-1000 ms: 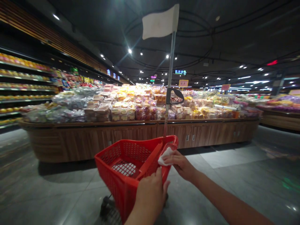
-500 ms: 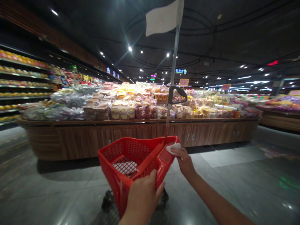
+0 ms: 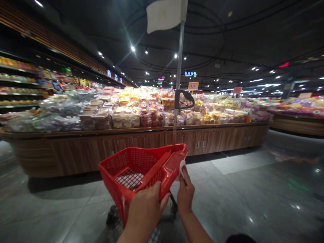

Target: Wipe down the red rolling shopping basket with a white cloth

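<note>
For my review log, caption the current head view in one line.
Left hand grips a red cart while the right hand holds a white cloth against its edge, packaged goods heaped beyond.

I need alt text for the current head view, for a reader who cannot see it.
A person's left hand grips the near edge of a red cart, while the right hand holds a white cloth at its right edge. A pole with a white flag rises above the cart. Behind stands a wooden counter piled with packaged goods.
</note>
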Demonstrator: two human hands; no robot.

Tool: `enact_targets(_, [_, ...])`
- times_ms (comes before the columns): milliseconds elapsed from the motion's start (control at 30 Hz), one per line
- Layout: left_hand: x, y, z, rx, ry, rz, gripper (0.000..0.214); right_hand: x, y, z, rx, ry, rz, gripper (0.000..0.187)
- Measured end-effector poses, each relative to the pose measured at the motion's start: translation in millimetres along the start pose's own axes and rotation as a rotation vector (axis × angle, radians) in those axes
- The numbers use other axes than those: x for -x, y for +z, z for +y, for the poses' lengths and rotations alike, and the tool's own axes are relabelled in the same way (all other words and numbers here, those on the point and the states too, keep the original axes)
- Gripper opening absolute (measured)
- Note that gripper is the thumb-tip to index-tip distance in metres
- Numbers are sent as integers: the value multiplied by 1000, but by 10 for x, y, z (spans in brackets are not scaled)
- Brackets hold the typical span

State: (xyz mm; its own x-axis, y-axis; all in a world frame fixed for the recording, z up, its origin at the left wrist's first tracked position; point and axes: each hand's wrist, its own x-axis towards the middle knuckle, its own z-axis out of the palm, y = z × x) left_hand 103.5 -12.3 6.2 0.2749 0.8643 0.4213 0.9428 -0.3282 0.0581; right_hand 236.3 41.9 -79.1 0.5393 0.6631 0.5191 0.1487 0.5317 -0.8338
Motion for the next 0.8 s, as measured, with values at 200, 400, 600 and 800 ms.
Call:
enact_targets(200, [-13,-46,6,-26,-23,-7,33,331,32,-70,-45,65,-106,41])
enact_targets(400, [-10,-163,62,-34,-54,-47,31,-37,42,-43,-51,71,1,44])
enact_targets(600, [-3,-160,48,-19,-70,-47,31,16,67,-39,-32,59,-42,46])
enact_targets(800, [1,-178,39,-2,-75,-65,37,-430,24,33,-11,99,29,47])
